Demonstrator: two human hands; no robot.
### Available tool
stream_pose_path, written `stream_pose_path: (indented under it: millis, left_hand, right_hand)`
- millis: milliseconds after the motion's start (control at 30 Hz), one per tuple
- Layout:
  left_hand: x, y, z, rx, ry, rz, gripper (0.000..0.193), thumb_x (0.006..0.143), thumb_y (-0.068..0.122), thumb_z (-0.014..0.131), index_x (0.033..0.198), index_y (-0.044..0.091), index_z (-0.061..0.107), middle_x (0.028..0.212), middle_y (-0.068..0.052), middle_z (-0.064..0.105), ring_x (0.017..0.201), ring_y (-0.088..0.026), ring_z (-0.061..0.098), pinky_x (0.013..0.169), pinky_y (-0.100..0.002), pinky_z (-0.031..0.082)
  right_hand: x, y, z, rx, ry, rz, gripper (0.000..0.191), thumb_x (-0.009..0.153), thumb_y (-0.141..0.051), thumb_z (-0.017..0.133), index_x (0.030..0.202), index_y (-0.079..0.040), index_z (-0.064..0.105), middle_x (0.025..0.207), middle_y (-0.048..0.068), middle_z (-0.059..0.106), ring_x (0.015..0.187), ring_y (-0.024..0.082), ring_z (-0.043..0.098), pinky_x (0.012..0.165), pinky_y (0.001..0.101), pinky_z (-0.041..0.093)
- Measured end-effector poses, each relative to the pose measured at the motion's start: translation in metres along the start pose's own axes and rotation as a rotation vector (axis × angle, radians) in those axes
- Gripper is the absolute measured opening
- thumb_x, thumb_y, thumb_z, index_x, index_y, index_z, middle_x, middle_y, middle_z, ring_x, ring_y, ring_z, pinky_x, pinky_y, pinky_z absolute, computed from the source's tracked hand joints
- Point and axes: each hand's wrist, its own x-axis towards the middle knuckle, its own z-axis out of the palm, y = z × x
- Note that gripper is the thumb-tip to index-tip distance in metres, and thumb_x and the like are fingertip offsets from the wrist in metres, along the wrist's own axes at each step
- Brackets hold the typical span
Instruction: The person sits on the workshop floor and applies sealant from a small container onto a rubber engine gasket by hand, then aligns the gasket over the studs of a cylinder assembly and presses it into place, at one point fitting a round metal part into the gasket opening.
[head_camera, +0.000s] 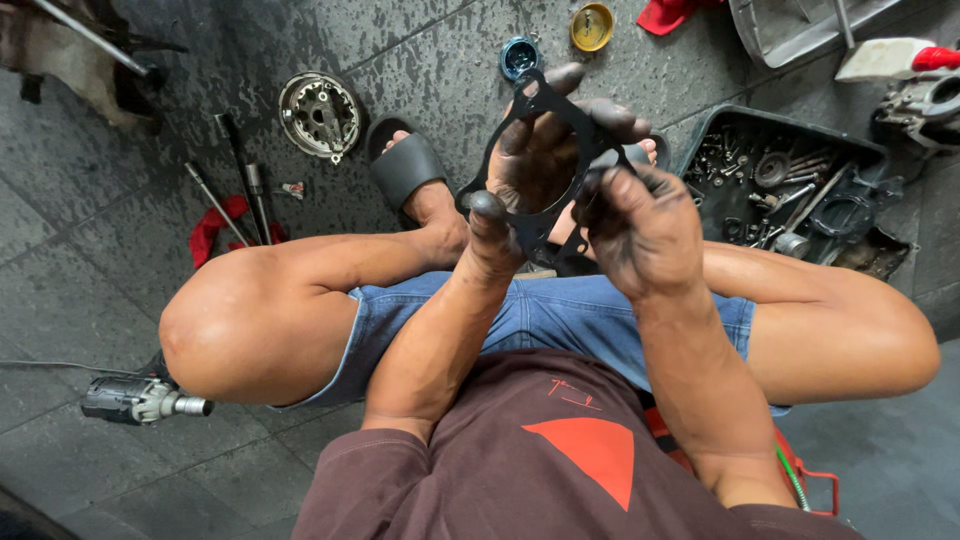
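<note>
I hold a thin black gasket (500, 150) with a large round hole up in front of me, above my knees. My left hand (520, 185), blackened with grease, grips its lower left edge, thumb on the near face and fingers showing through the hole. My right hand (640, 225) pinches its right edge. I squat on a low seat in blue shorts and a brown shirt, with a black sandal (405, 170) on my foot.
On the grey tiled floor lie a round metal clutch part (320, 115), a blue cap (520, 57), a yellow cap (592, 27), long tools on a red rag (215, 222), a power tool (140, 400) at the left, and a black tray (700, 150) of bolts and parts at the right.
</note>
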Motion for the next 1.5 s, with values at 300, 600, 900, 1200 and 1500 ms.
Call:
stream_pose_path:
  millis: [300,600,900,1200,1500]
  left_hand:
    - [0.008,0.011,-0.017,-0.033,-0.048,-0.147,0.105,0.089,0.084,0.056,0.148,-0.002,0.042,0.147,-0.025,0.051,0.140,-0.036,0.051,0.121,-0.052,0.037]
    - [0.013,0.011,-0.023,0.054,0.043,-0.097,0.095,0.098,0.080,0.047,0.155,0.004,0.043,0.146,-0.021,0.056,0.137,-0.031,0.051,0.122,-0.044,0.037]
    - [0.005,-0.017,-0.021,-0.074,0.311,0.159,0.066,0.125,0.058,0.028,0.149,-0.002,0.041,0.096,-0.020,0.068,0.100,-0.031,0.068,0.105,-0.044,0.050]
    - [0.009,-0.013,-0.007,-0.080,0.433,0.122,0.066,0.114,0.056,0.026,0.151,0.003,0.037,0.132,-0.026,0.066,0.099,-0.027,0.070,0.091,-0.043,0.058]
    - [0.008,-0.018,-0.009,0.159,0.490,0.195,0.064,0.121,0.057,0.024,0.149,0.000,0.037,0.115,-0.025,0.070,0.099,-0.024,0.066,0.089,-0.035,0.053]
  right_hand:
    - [0.004,-0.025,-0.002,-0.122,-0.095,-0.015,0.021,0.102,-0.009,0.073,0.112,0.009,0.072,0.105,0.016,0.075,0.096,0.022,0.072,0.093,0.0335,0.058]
    - [0.007,-0.046,-0.013,-0.346,-0.009,-0.119,0.014,0.101,-0.003,0.075,0.108,0.008,0.072,0.104,0.014,0.075,0.094,0.020,0.071,0.090,0.0304,0.057]
    - [0.007,-0.001,-0.005,-0.142,0.082,-0.262,0.020,0.108,-0.015,0.069,0.107,0.005,0.070,0.101,0.014,0.073,0.088,0.020,0.068,0.080,0.0317,0.055]
    - [0.022,-0.002,0.007,-0.160,-0.179,-0.077,0.034,0.099,-0.005,0.075,0.129,0.005,0.061,0.124,0.012,0.068,0.113,0.021,0.067,0.106,0.0349,0.053]
    - [0.020,0.053,0.035,-0.061,-0.109,-0.100,0.042,0.099,-0.004,0.073,0.138,0.001,0.060,0.131,0.009,0.067,0.120,0.018,0.063,0.108,0.0331,0.050]
